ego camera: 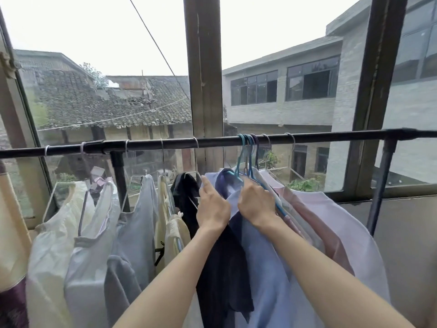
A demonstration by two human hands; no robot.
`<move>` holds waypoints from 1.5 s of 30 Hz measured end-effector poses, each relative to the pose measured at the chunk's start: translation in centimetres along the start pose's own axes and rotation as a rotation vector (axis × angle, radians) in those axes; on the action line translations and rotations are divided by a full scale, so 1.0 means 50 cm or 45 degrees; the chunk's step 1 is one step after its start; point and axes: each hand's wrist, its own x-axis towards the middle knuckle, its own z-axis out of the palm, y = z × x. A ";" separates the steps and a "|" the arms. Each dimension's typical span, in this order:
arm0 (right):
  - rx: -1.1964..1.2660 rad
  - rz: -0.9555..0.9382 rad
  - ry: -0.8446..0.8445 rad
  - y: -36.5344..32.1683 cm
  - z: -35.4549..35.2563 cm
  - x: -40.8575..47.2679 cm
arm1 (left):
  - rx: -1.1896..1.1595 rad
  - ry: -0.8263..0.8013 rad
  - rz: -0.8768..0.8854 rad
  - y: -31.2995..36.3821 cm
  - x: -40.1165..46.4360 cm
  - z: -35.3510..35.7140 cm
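A black clothes rail (212, 141) runs across the view in front of a window. Several garments hang from it on hangers. My left hand (212, 205) rests with straight fingers on the shoulder of a light blue shirt (264, 268), beside a black garment (186, 197). My right hand (256, 204) grips the sloping arm of a blue hanger (240, 159) among a bunch of blue and purple hangers hooked on the rail. A purple collar (224, 183) shows between my hands.
White and pale blue tops (94, 233) hang to the left, a pink garment (331, 221) to the right. A black upright post (380, 185) holds the rail at the right, another (119, 176) at the left. Behind stand the window frame (204, 79) and outside buildings.
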 end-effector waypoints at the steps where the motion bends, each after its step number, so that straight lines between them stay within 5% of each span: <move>1: 0.074 0.010 -0.028 0.014 -0.012 0.010 | 0.051 0.044 0.003 0.007 -0.003 0.007; 8: 0.345 0.084 -0.078 0.112 -0.056 0.041 | 0.380 0.136 -0.002 0.003 -0.005 0.031; 21: 0.483 0.161 -0.030 0.228 -0.093 0.068 | 0.449 0.076 0.047 -0.001 -0.004 0.005; 45: 0.518 -0.067 -0.009 0.010 0.007 0.034 | 0.292 0.065 0.109 -0.035 0.013 -0.028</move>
